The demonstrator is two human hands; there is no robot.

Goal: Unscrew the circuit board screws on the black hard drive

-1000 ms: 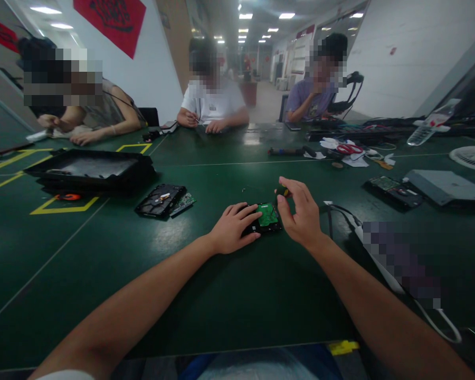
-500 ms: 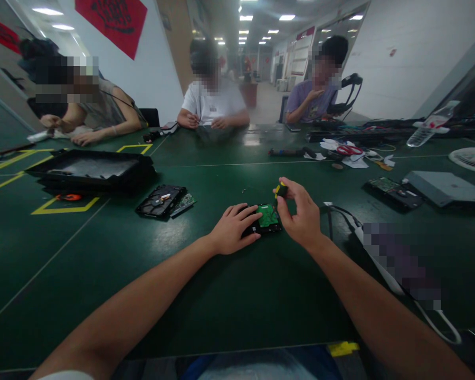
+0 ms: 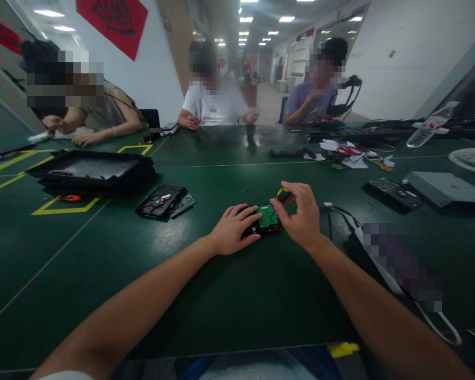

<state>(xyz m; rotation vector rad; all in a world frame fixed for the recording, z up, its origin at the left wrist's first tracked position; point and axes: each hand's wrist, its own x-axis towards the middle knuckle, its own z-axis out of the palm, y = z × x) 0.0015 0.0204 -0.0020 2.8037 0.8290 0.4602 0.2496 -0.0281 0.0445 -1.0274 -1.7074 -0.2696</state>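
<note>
A black hard drive [image 3: 269, 229] with a green circuit board on its upper face lies on the table in front of me. My left hand [image 3: 236, 228] grips it from the left, fingers across the top and thumb along the near edge. Between the thumb and fingers of my right hand [image 3: 301, 215] is the yellow and black handle of a screwdriver [image 3: 283, 195]. It stands over the right side of the drive, slightly tilted; the tip is too small to make out. Tiny bits, perhaps screws [image 3: 244, 191], lie beyond the drive.
Left of the drive sit another hard drive [image 3: 158, 201], a loose circuit board [image 3: 185, 205] and a black tray [image 3: 98, 169]. To the right are a power strip [image 3: 380, 264], a third drive [image 3: 393, 192] and a grey box [image 3: 447, 187]. Scissors [image 3: 349, 151] lie farther back. Three people sit opposite.
My right hand has turned the screwdriver handle a little, its fingers shifting around it. My left hand and the drive stay put. The person in white opposite has raised a hand.
</note>
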